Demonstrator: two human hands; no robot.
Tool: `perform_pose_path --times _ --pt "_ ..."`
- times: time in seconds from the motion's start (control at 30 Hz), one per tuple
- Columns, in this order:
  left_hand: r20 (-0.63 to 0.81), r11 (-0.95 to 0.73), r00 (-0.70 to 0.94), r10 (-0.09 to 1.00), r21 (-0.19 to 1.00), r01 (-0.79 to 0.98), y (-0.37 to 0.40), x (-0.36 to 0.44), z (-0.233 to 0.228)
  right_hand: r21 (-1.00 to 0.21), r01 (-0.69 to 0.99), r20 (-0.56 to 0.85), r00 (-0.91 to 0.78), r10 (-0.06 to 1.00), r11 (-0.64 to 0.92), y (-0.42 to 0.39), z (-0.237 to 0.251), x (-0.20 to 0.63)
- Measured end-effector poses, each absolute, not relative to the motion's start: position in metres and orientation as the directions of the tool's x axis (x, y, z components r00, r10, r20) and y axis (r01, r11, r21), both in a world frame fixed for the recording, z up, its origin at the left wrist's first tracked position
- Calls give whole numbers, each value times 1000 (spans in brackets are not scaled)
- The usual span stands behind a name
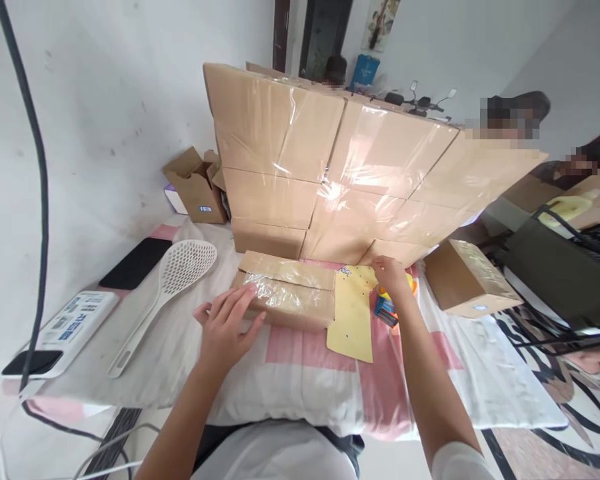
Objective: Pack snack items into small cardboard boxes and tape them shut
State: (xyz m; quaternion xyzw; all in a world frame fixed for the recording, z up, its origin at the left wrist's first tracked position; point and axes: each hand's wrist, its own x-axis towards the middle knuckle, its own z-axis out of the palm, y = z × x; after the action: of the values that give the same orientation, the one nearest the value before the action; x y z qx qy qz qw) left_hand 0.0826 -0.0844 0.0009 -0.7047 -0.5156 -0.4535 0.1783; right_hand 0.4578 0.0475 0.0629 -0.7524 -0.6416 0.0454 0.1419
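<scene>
A taped cardboard box [293, 293] lies lengthwise on the cloth in front of me. My left hand [227, 327] rests on its left end, fingers spread and gripping nothing. To the right of the box is a yellow sheet [353, 327] with small dark marks. My right hand [391, 275] is at the sheet's far right edge, its fingers drawn together; whatever may be between them is hidden. Close under that wrist sits a blue-and-yellow object [386, 311], partly covered, that looks like a tape dispenser.
Behind stands a tall wall of taped cardboard boxes [320, 167]. A white skimmer [185, 267], a black phone-like slab [136, 263] and a white printed package [75, 327] lie left. Another carton [467, 280] stands right. A black cable [43, 180] hangs at left. Other people are beyond.
</scene>
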Motion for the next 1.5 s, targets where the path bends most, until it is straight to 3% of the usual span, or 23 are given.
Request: perform_pose_path --times 0.13,0.3,0.4,0.53,0.77,0.93,1.07,1.2,1.33,1.4,1.5 --pt "820 -389 37 571 231 892 -80 81 -8 -247 960 -2 131 991 -127 62 40 424" --pt "832 -391 58 551 197 899 -84 82 -15 -259 929 -57 257 965 -263 76 15 401" --pt "848 -403 62 526 184 897 -84 81 -17 -335 900 -19 291 957 -280 71 2 402" --pt "861 -418 60 506 184 890 -79 80 -19 -525 836 56 222 973 -160 53 -10 406" --pt "872 -436 94 480 145 888 -72 74 -27 -876 479 5 -114 993 60 10 5 420" --pt "882 -441 97 462 133 887 -69 73 -31 -967 239 25 -274 961 93 -17 9 416" --pt "889 -460 96 447 136 877 -69 73 -32 -979 63 159 -358 920 194 -26 -2 402" --pt "877 -444 107 468 128 887 -70 74 -33 -928 186 263 -284 922 322 -30 -11 390" --pt "873 -418 111 474 112 901 -70 74 -34 -866 388 305 -90 948 315 -32 -16 383" --pt "871 -400 101 481 115 909 -69 73 -35 -891 343 311 -19 950 298 -35 -18 377" --pt "868 -404 87 489 137 904 -70 72 -36 -966 86 243 -36 969 246 -41 -24 365"
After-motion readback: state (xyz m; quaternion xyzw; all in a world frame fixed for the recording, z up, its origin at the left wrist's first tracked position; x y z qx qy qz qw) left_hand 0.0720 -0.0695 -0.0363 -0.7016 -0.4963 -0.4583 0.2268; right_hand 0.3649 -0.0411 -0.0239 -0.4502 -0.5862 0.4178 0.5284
